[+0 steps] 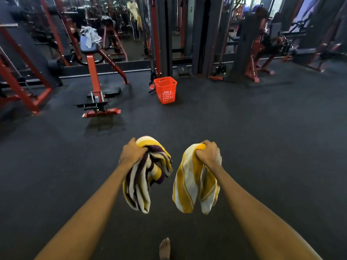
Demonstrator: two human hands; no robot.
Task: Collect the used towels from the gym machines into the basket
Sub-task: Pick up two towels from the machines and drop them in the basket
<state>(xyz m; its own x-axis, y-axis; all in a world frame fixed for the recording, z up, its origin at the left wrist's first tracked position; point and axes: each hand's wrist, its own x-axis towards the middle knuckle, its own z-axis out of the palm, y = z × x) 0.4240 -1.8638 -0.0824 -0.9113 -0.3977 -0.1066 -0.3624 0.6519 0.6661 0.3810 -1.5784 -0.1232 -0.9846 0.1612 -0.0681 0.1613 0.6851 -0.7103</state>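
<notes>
My left hand (131, 153) grips a bunched towel striped in yellow, cream and dark purple (144, 177), which hangs below the fist. My right hand (209, 153) grips a yellow and cream striped towel (189, 184), also hanging down. Both arms reach forward over the dark floor. An orange plastic basket (165, 90) with a perforated wall stands on the floor straight ahead, several steps away and slightly tilted. A grey towel (90, 35) is draped over the padded top of a red machine (93, 72) at the back left.
Red-framed gym machines line the left side (22, 87) and the back right (257, 53). A cable tower with dark columns (165, 34) stands just behind the basket, in front of a mirror wall. Dark rubber floor (244, 128) stretches between me and the basket. My bare foot (164, 248) shows at the bottom.
</notes>
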